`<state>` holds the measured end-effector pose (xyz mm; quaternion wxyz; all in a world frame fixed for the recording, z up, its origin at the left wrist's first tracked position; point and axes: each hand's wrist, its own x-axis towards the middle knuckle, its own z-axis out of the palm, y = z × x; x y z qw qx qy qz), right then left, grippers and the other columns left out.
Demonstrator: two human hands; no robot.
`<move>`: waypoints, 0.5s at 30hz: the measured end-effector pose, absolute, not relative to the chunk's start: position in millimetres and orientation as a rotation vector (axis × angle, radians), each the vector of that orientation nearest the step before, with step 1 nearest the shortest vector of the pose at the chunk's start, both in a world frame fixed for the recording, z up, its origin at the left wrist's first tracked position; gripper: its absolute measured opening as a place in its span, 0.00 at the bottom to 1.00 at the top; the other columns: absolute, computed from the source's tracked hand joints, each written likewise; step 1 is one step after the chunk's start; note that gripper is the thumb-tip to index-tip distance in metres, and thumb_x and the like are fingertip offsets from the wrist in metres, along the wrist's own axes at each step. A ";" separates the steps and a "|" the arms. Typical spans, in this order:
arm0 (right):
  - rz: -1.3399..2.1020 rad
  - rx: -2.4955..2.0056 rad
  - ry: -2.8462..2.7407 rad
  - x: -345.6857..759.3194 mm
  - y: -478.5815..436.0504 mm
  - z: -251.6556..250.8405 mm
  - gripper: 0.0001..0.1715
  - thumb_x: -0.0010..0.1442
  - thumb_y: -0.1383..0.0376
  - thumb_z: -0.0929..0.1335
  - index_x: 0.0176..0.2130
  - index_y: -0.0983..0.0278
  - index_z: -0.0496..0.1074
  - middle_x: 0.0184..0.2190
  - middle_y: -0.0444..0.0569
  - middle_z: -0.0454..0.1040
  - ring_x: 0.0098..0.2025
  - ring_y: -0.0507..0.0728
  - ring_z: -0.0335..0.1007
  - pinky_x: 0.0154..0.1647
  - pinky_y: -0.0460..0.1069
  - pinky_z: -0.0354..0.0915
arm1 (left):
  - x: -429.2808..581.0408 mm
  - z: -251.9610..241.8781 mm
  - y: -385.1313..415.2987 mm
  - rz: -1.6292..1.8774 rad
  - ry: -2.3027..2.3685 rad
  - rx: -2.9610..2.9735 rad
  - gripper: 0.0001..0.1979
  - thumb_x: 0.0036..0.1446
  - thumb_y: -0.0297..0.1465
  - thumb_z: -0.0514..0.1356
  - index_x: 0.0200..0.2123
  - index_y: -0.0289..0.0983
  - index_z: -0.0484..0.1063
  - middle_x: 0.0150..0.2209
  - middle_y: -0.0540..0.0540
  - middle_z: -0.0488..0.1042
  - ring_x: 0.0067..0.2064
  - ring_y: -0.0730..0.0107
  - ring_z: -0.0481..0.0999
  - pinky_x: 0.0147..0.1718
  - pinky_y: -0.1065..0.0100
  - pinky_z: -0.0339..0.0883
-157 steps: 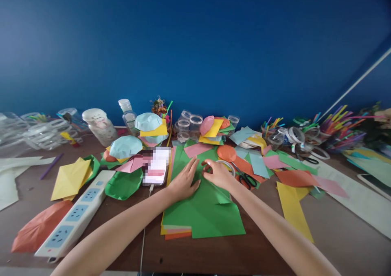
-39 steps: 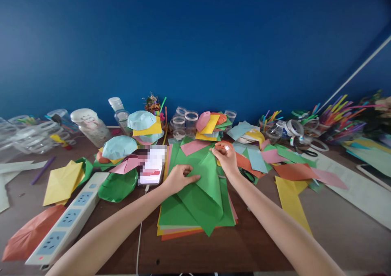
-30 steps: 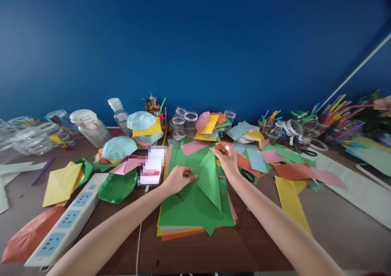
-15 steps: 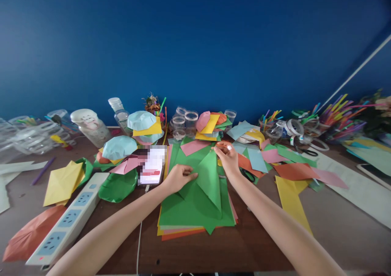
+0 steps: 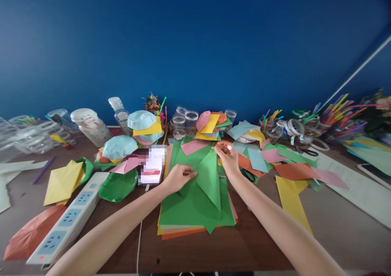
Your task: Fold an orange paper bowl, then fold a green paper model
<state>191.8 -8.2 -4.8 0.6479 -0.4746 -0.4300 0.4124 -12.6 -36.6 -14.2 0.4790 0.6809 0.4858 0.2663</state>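
Green sheet [image 5: 209,182] pinched at its far corner by the right hand [image 5: 228,157]

The green sheet lies near the middle of the table [image 5: 220,251], on top of a paper stack [image 5: 171,217] whose near edges show yellow, pink and orange. One part of it is folded over into a pointed flap, and another corner juts past the stack's near edge. The right hand's grip is closed on the flap's far tip, between thumb and bent fingers. The left hand [image 5: 180,178] rests on the left part of the sheet with its fingers curled and its thumb at the flap's left edge; whether that grip is pinching paper, I cannot tell.

A pink piece [image 5: 194,146] lies on the far part of the stack. Just left of the stack sits a phone [image 5: 154,166] with a cable plugged into its near end, and farther left is a green paper dish [image 5: 118,186] beside a white power strip [image 5: 69,219]. Black-handled scissors [image 5: 249,175] lie right of the right hand, partly covered by it.
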 end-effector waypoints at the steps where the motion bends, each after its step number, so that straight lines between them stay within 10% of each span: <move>1: 0.939 -1.080 -0.978 191.7 -8.3 -4.7 0.19 0.44 0.57 0.72 0.35 0.60 0.65 0.28 0.45 0.76 0.27 0.53 0.70 0.22 0.45 0.60 | -12.8 -14.9 -36.3 0.648 1.184 1.666 0.20 0.48 0.43 0.60 0.35 0.30 0.73 0.31 0.44 0.77 0.37 0.58 0.75 0.34 0.67 0.67; 15: 0.940 -1.076 -0.986 191.8 -8.4 -5.1 0.18 0.45 0.57 0.72 0.35 0.61 0.65 0.28 0.45 0.76 0.26 0.52 0.69 0.21 0.45 0.60 | -12.0 -10.6 -38.1 0.637 1.184 1.653 0.22 0.47 0.44 0.60 0.36 0.30 0.74 0.31 0.45 0.77 0.37 0.57 0.74 0.34 0.66 0.66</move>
